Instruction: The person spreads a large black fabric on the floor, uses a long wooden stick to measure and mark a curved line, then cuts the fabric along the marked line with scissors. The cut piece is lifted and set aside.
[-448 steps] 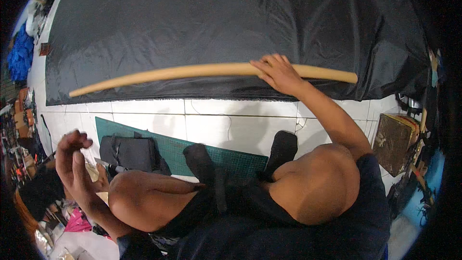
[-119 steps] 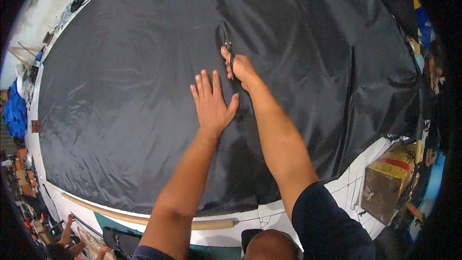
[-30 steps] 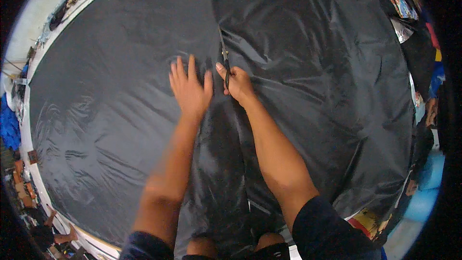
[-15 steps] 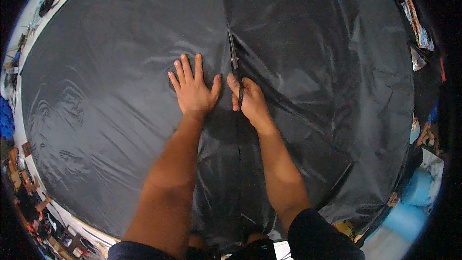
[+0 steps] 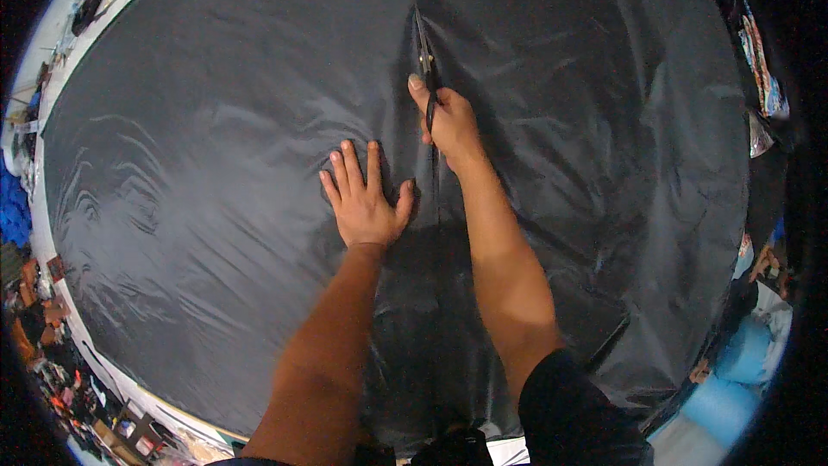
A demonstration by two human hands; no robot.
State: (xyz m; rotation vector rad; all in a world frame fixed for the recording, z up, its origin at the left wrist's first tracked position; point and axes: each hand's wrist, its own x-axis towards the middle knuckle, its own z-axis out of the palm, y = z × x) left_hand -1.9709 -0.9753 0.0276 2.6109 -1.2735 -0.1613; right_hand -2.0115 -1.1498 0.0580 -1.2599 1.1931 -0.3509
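A large sheet of shiny dark fabric [image 5: 216, 250] lies spread over the work surface. My right hand [image 5: 452, 125] grips a pair of scissors [image 5: 429, 86] by its dark handles, thumb on the left side. The long metal blades point away from me along a line in the fabric, with their tip at the far middle. Behind them, a cut line [image 5: 436, 198] runs back toward me. My left hand [image 5: 369, 205] presses flat on the fabric left of that line, fingers spread, nearer to me than the scissors.
A pale table edge [image 5: 73, 319] curves along the left, with jumbled items beyond it. A blue bundle [image 5: 13, 211] sits at the far left. Light blue rolls [image 5: 724, 406] stand at the lower right. Creases run through the fabric on the right.
The scissors in my right hand have moved farther away along the fabric. In the view, my left hand sits lower and slightly farther right, still flat.
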